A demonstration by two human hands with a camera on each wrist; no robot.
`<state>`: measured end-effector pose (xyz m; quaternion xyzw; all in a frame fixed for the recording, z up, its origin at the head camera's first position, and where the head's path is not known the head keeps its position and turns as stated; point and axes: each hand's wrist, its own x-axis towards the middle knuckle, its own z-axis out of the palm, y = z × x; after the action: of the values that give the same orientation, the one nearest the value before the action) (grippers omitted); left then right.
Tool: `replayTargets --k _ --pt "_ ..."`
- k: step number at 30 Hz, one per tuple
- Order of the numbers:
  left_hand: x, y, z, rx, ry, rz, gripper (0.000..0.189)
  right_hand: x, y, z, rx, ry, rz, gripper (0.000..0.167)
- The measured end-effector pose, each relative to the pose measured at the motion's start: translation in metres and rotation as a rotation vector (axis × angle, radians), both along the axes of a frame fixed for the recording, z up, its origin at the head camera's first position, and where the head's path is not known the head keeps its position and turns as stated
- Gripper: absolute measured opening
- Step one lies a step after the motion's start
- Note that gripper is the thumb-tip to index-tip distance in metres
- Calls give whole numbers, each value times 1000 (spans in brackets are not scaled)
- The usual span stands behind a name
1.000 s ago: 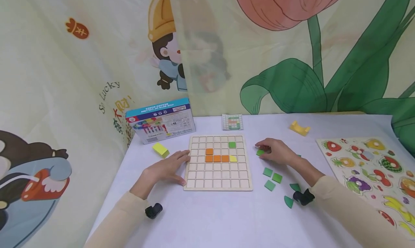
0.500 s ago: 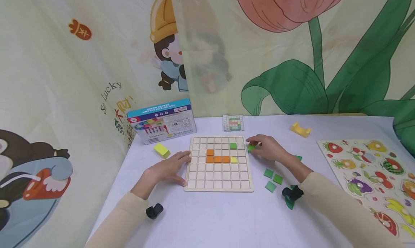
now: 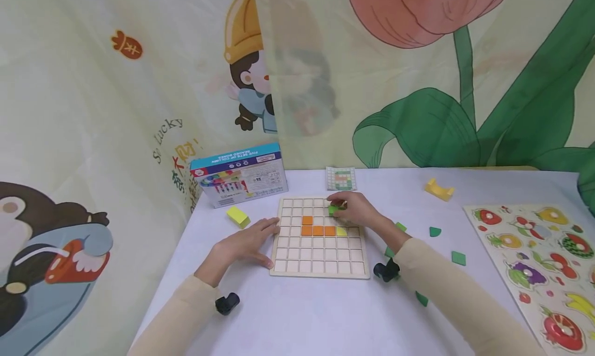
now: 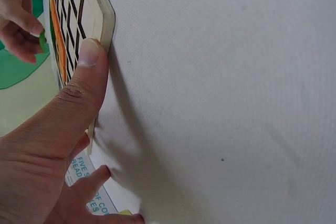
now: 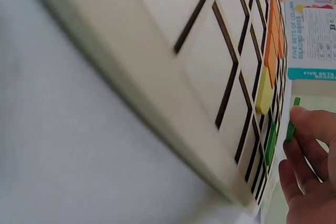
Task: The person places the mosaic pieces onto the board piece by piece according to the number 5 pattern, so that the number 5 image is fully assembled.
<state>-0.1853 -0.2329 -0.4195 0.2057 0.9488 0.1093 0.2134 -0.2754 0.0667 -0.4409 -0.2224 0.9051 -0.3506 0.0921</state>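
The right hand (image 3: 355,207) is pinching a green tile (image 5: 290,130) between the tips of its thumb and fingers, holding it tilted over the far right part of a pale gridded board (image 3: 321,255); in the right wrist view the tile is showing clear of the grid. The left hand (image 3: 245,241) is gripping nothing: its fingers are lying extended and spread at the board's left edge, and its thumb is pressing the near left corner. Inside the grid, orange tiles (image 3: 307,220) are forming an L shape, a yellow tile (image 3: 341,231) is sitting at the right end of their row, and another green tile (image 5: 270,148) is resting in a cell near the pinched one. Loose green pieces (image 3: 458,258), some square and some rounded, are lying right of the board, partly behind the right sleeve. A yellow block (image 3: 238,217) is resting on the white surface (image 3: 316,320) left of the board, with a printed box (image 3: 239,175) standing behind it. A small pattern card (image 3: 341,179) is lying beyond the board, while a curved yellow piece (image 3: 439,189) and a fruit sheet (image 3: 525,265) are occupying the right side.
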Motion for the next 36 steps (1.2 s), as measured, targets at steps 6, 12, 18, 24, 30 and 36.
replayTargets --k 6,12,18,24,30,36 --pt "0 0 -1 -16 2 7 91 -1 -15 -3 91 13 10 38" --pt "-1 3 0 -29 5 15 91 0 -16 -5 107 36 -23 37" --pt "-1 3 1 -27 -1 20 90 0 -15 -8 96 29 -52 37" --pt "0 2 -1 -18 -4 19 90 5 0 -9 36 -18 -60 37" --pt "3 3 1 -22 -5 27 92 12 51 -2 -77 -157 -108 40" --pt "2 2 2 -4 -10 26 92 25 111 -1 -95 -189 -136 44"
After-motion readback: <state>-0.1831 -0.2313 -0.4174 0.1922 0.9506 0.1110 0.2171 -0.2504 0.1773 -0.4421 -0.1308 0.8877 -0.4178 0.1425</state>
